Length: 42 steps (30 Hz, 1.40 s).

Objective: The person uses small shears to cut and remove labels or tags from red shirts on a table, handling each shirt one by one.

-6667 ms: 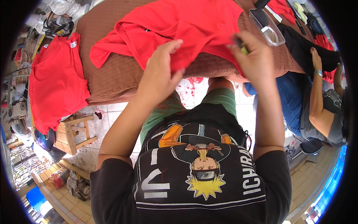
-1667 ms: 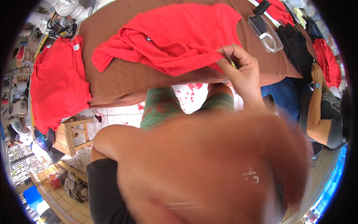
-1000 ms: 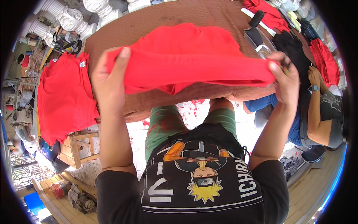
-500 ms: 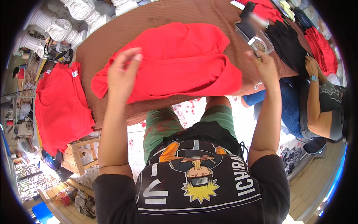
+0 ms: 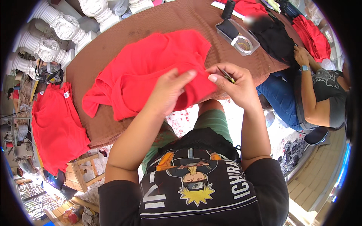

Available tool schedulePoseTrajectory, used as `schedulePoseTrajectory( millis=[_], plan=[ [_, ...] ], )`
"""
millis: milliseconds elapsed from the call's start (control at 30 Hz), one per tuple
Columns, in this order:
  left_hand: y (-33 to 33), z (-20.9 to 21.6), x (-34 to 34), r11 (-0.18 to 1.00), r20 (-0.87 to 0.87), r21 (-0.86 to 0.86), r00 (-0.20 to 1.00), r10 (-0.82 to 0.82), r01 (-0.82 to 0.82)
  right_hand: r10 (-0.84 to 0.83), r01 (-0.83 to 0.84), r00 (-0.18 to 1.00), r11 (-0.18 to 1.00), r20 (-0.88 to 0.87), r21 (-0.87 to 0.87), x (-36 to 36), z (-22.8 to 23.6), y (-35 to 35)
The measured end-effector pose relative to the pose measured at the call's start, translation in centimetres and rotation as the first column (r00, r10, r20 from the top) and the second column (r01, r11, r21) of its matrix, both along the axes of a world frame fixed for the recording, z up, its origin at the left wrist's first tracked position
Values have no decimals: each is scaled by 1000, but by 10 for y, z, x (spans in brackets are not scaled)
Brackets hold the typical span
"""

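A red garment (image 5: 151,64) lies bunched on the brown tablecloth (image 5: 158,20), its near right edge lifted between my hands. My left hand (image 5: 166,92) is closed on that edge, with the thumb stretched toward the right. Held in my right hand (image 5: 241,84) are small dark thread snips (image 5: 226,75), their blades pointing up and away. The thumb and forefinger of this hand pinch the garment's edge too. Blur hides exactly how the cloth sits at the left fingertips.
A see-through plastic box (image 5: 247,47) and a black thread cone (image 5: 228,9) stand on the table's far right. Other red garments (image 5: 56,128) hang at left over a wooden stool (image 5: 81,173). A co-worker's hand (image 5: 301,56) touches black cloth (image 5: 273,41). White columns (image 5: 64,24) stand behind.
My hands have come together at the garment's right edge: the left moved right, the right moved left with the snips. Both now grip the cloth, which has shifted and rumpled.
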<state>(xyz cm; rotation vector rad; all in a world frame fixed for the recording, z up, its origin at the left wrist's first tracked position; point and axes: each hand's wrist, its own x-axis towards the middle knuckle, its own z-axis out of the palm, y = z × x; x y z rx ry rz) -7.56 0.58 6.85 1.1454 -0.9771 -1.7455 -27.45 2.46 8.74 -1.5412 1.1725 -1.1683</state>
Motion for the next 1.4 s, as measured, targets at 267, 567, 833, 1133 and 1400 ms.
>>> schedulePoseTrajectory(
  millis=[267, 567, 833, 1133, 1400],
  plan=[
    [3, -4, 119, 945, -228, -213, 954, 197, -246, 894, -835, -419, -449, -160, -317, 7, 73, 52],
    [19, 13, 155, 855, 696, -519, 591, 408, 21, 950, -907, -259, -302, -176, -293, -18, 118, 47],
    [-1, 31, 64, 636, 743, -636, 570, 351, 437, 378, -345, 598, 918, -707, 198, -32, 22, -80],
    [-23, -49, 29, 676, 827, -559, 381, 413, 480, 132, -148, 918, 989, -375, -14, 5, -70, -66],
    [-14, -42, 38, 985, 147, -172, 989, 2, 23, 21, -35, 991, 993, -129, -111, 34, -73, -43]
  ],
)
